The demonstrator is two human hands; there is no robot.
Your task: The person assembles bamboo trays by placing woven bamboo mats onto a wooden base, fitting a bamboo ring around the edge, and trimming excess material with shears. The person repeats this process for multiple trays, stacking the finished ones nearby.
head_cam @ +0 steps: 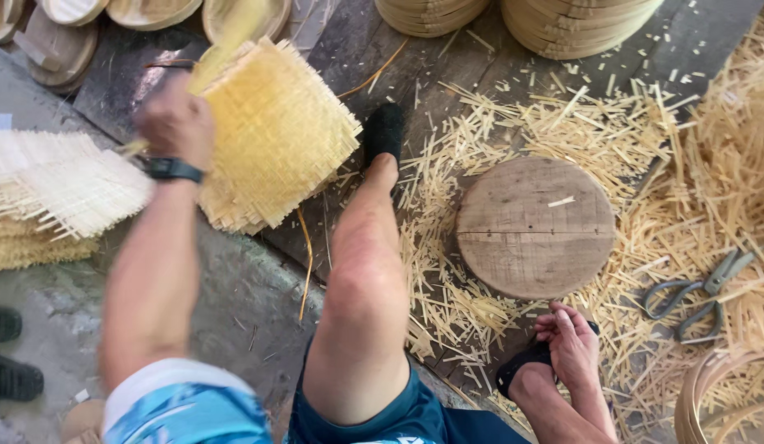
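The left hand (178,123) was raised and blurred at the near edge of a stack of woven bamboo mats (279,136), and it seemed to be closed on a pale strip (226,41) that ran up and away from it; the blur made it impossible to tell how tightly the fingers were pressed together. The stack lay just beyond and to the right of that hand, tilted, with its frayed edges pointing toward the floor's far side, so the left hand was by far the nearer one. The right hand (572,345) was well apart from the stack, down by the foot, its fingers curled loosely and touching a dark sandal (521,366). Between the two hands stretched the person's bare leg, and past it a round wooden block (535,226) sat among scattered bamboo offcuts (637,148). Grey shears (698,294) lay in the litter toward the floor's right edge. A second pile of mats (57,193) rested at the left edge.
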